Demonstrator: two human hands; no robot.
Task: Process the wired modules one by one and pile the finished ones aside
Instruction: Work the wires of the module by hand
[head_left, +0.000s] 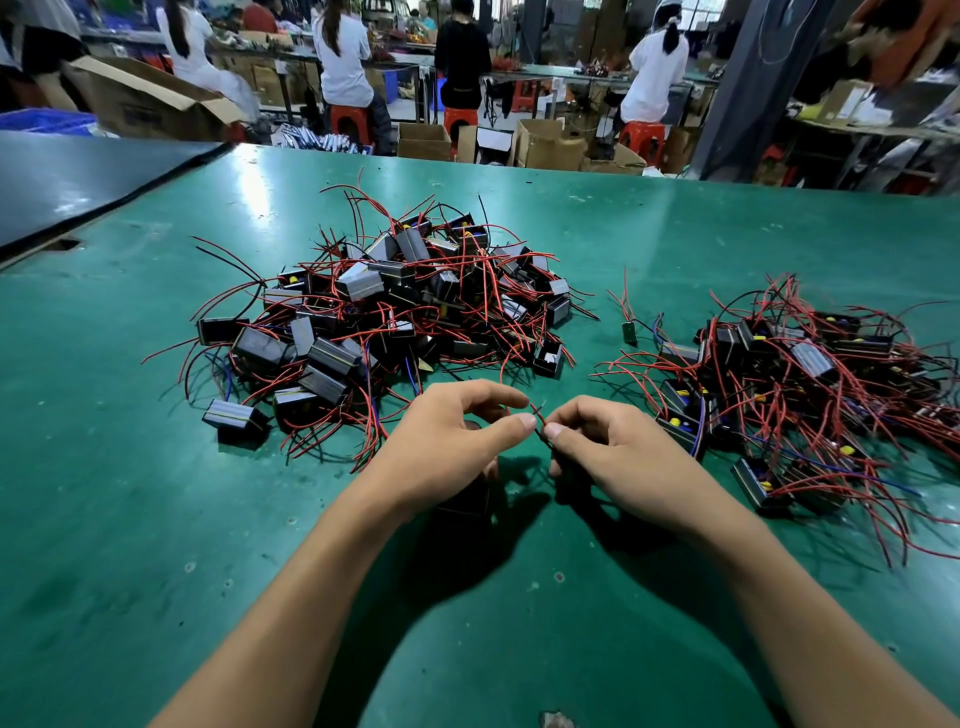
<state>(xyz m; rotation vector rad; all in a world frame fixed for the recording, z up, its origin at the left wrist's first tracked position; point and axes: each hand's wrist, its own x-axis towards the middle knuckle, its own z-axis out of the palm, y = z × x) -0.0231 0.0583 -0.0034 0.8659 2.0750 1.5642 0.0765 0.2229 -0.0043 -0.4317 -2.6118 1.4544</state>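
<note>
My left hand (457, 447) and my right hand (618, 452) meet above the green table (130, 519), a little in front of the piles. Both pinch the red wires (537, 413) of one black module (467, 501), which hangs mostly hidden under my left palm. A large heap of black modules with red wires (384, 306) lies straight ahead. A second, flatter pile of modules (789, 384) spreads out at the right, some showing yellow and blue parts inside.
A small loose green board (629, 332) lies between the two piles. A dark panel (78, 176) covers the table's far left corner. Beyond the table's far edge, people sit on red stools among cardboard boxes (550, 145).
</note>
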